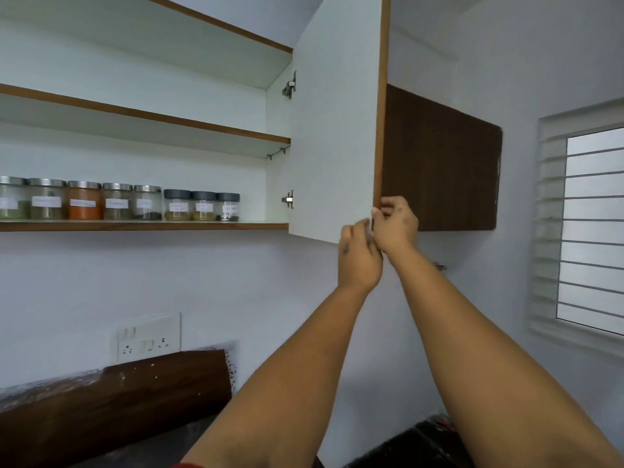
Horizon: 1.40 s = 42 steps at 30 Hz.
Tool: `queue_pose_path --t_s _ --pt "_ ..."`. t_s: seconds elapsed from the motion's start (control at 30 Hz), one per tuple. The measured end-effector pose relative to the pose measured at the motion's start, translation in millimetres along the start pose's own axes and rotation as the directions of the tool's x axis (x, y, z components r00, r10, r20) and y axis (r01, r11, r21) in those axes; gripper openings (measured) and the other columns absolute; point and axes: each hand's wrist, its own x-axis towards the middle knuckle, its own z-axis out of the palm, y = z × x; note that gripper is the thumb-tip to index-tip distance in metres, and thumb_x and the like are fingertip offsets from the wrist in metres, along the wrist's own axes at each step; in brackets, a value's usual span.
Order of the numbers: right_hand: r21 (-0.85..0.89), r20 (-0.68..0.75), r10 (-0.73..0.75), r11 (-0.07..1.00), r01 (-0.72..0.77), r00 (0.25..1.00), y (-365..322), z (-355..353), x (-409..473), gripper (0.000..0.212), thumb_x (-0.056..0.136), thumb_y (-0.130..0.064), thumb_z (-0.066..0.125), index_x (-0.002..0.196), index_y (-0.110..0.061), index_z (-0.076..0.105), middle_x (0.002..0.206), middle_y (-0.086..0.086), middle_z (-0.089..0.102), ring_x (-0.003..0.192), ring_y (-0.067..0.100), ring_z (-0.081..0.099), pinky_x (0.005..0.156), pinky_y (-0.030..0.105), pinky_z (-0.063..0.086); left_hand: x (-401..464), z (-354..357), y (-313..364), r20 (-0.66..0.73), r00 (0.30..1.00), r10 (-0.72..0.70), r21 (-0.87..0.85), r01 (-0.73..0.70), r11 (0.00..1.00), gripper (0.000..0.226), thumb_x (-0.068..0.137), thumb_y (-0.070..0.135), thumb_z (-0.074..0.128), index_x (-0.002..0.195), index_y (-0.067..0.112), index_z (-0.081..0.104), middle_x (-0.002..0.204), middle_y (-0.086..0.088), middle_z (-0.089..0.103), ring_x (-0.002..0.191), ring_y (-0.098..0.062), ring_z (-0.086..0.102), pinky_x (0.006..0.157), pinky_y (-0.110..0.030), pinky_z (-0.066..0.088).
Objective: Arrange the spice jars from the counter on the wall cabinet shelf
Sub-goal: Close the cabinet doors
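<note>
Both hands, left hand (pixel 359 255) and right hand (pixel 393 228), pinched on door (pixel 334 130) edge; jars (pixel 118 202) lined up on bottom shelf (pixel 145 226). Risk: fingers caught if swung shut carelessly.

shelf (pixel 263 225) right end: free | jars (pixel 118 202) fill left | door (pixel 334 130) open

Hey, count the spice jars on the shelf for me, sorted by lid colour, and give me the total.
Silver-lid jars: 5, the leftmost cut off by the picture's edge
Dark-lid jars: 3
Total: 8, in one row on the bottom shelf
</note>
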Motion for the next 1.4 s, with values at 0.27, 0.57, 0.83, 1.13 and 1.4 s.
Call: queue_pose_path --t_s 0.27,0.57,0.83,1.13,1.4 --pt "0.101 -0.016 -0.255 0.962 0.255 0.967 -51.6 85.9 -49.3 0.008 0.096 -0.023 0.057 0.088 -0.021 0.056 0.091 -0.004 0.064 0.079 0.011 0.062 0.061 0.02 0.05 -4.9 -96.2 -42.0 -0.308 0.936 0.168 0.25 -0.09 0.964 0.047 0.099 0.028 0.048 0.145 0.023 0.039 0.124 0.001 0.05 0.111 -0.01 0.05 0.082 -0.015 0.041" --pt "0.177 0.156 -0.604 0.796 0.579 0.782 -86.3 210.7 -69.0 0.047 0.093 -0.028 0.061 0.135 -0.013 0.046 0.133 0.008 0.047 0.12 0.022 0.05 0.096 0.033 0.05 5.7 -225.6 -99.5 -0.456 0.867 0.201 0.396 -0.004 0.918 0.02 0.096 0.012 0.056 0.113 0.015 0.066 0.104 0.004 0.055 0.088 -0.01 0.06 0.076 -0.033 0.058" --pt "0.127 0.324 -0.606 0.789 0.602 0.726 -114.7 324.7 -67.3 0.071 0.095 -0.033 0.057 0.153 -0.016 0.021 0.161 0.008 0.015 0.147 0.027 0.018 0.116 0.043 0.031 41.6 -297.0 -172.3 -0.508 0.844 0.174 0.498 0.123 0.859 0.023 0.096 0.009 0.052 0.11 0.012 0.069 0.099 0.0 0.059 0.083 -0.011 0.056 0.072 -0.027 0.053" --pt "-0.076 0.38 -0.527 0.801 0.594 0.76 -129.4 443.3 -59.7 0.077 0.093 -0.035 0.058 0.155 -0.018 0.014 0.162 0.011 0.004 0.15 0.031 0.007 0.12 0.048 0.02 91.6 -351.6 -260.2 -0.498 0.866 0.045 0.526 0.26 0.81 0.033 0.091 -0.003 0.048 0.112 0.012 0.069 0.094 0.0 0.063 0.084 -0.009 0.057 0.066 -0.007 0.037" --pt "-0.213 0.369 -0.483 0.788 0.578 0.794 -121.9 512.5 -52.5 0.077 0.098 -0.038 0.048 0.156 -0.018 0.002 0.162 0.016 -0.007 0.15 0.033 -0.001 0.12 0.047 0.01 128.5 -391.2 -305.4 -0.375 0.926 0.052 0.583 0.192 0.79 0.024 0.09 -0.002 0.049 0.091 0.005 0.071 0.08 -0.006 0.059 0.072 -0.014 0.051 0.058 -0.011 0.034"
